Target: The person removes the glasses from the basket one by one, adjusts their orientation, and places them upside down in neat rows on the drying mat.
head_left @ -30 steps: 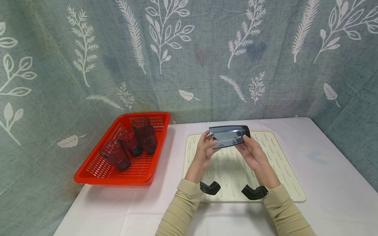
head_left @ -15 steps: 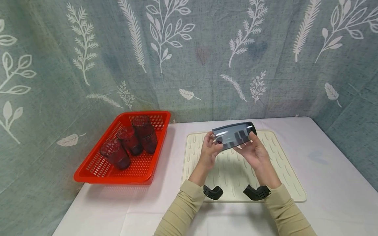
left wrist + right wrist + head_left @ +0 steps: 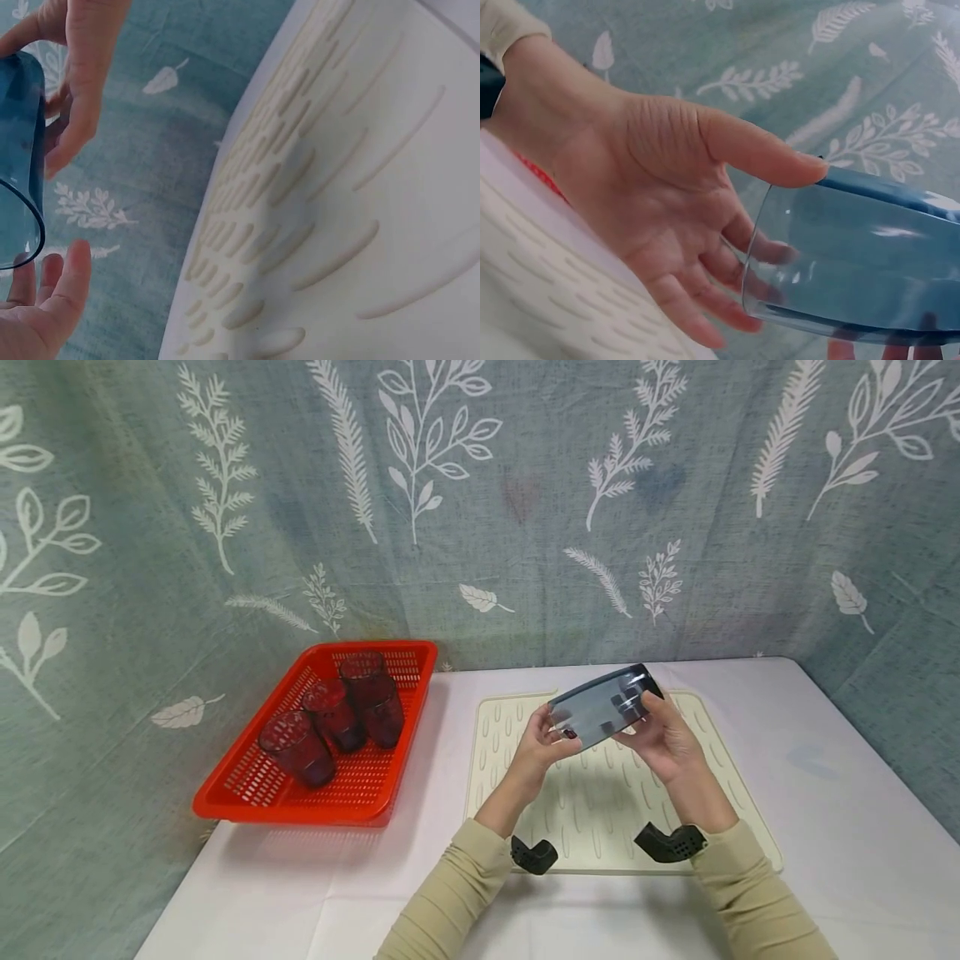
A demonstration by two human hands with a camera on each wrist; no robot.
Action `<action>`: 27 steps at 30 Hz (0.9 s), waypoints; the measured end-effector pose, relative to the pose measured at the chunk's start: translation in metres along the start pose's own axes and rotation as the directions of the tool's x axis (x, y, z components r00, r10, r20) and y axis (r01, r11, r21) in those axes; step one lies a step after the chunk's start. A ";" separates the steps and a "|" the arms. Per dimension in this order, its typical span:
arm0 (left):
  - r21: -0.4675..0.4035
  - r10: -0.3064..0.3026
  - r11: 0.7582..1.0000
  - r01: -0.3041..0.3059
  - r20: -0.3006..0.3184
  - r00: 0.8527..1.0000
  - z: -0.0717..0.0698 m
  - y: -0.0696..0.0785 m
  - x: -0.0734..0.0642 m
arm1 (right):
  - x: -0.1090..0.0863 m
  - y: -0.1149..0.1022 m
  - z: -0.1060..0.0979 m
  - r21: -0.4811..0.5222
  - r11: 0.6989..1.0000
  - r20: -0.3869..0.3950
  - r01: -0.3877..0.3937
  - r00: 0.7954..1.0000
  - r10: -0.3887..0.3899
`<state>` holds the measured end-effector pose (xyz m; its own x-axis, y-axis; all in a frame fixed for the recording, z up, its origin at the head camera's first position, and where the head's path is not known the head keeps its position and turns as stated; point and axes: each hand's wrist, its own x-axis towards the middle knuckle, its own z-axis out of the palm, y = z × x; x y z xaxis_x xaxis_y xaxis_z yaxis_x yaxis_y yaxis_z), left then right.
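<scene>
A blue-grey clear drinking glass (image 3: 600,708) is held on its side above the cream mat, its darker base end to the right and tilted up. My left hand (image 3: 536,753) grips the rim end, thumb along the near side; in the right wrist view this left hand (image 3: 675,195) has its thumb on the wall and some fingers behind the glass. My right hand (image 3: 667,742) holds the base end, thumb on top. Only a few right fingers (image 3: 885,351) show at the bottom of that view. The left wrist view has the glass (image 3: 19,127) cut off at its edge.
A cream ridged drying mat (image 3: 600,827) lies on the white-covered table (image 3: 840,860). To the left stands a red plastic basket (image 3: 300,814) with several glasses (image 3: 300,747) leaning inside. A leaf-patterned curtain (image 3: 525,527) hangs behind the table.
Both hands have carried the glass a little to the right. Its base end has risen, so it lies at a steeper slant than before.
</scene>
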<state>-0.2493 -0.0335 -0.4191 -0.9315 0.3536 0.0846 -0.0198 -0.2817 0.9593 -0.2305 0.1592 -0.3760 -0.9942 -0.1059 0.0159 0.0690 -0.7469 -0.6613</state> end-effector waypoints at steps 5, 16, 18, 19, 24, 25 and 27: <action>0.021 -0.013 1.000 0.013 0.009 1.000 -0.001 0.000 -0.001 | 0.001 -0.005 0.004 -0.114 0.993 0.009 0.019 1.000 -0.018; 0.096 0.011 0.995 -0.013 0.022 1.000 -0.011 0.003 -0.006 | 0.003 -0.017 0.005 -0.216 0.976 0.006 0.028 1.000 -0.028; 0.106 0.023 0.994 -0.025 0.014 1.000 -0.015 0.004 -0.008 | 0.004 -0.020 0.004 -0.242 0.970 0.004 0.026 1.000 -0.026; 0.109 0.032 0.993 -0.033 0.014 0.999 -0.016 0.005 -0.008 | 0.004 -0.021 0.004 -0.257 0.966 0.006 0.028 1.000 -0.027; 0.127 0.065 0.990 -0.065 0.009 0.998 -0.022 0.010 -0.012 | 0.004 -0.028 0.002 -0.292 0.956 0.003 0.035 0.999 -0.035; 0.133 0.066 0.989 -0.066 0.007 0.998 -0.024 0.011 -0.013 | 0.005 -0.029 0.001 -0.294 0.955 0.002 0.034 0.999 -0.034; 0.143 0.060 0.988 -0.060 0.002 0.998 -0.027 0.014 -0.014 | 0.005 -0.031 0.000 -0.307 0.951 -0.004 0.029 0.999 -0.032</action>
<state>-0.2462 -0.0667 -0.4147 -0.9302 0.3383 0.1427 0.0880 -0.1720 0.9812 -0.2378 0.1824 -0.3556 -0.9963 -0.0793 0.0344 0.0111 -0.5121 -0.8589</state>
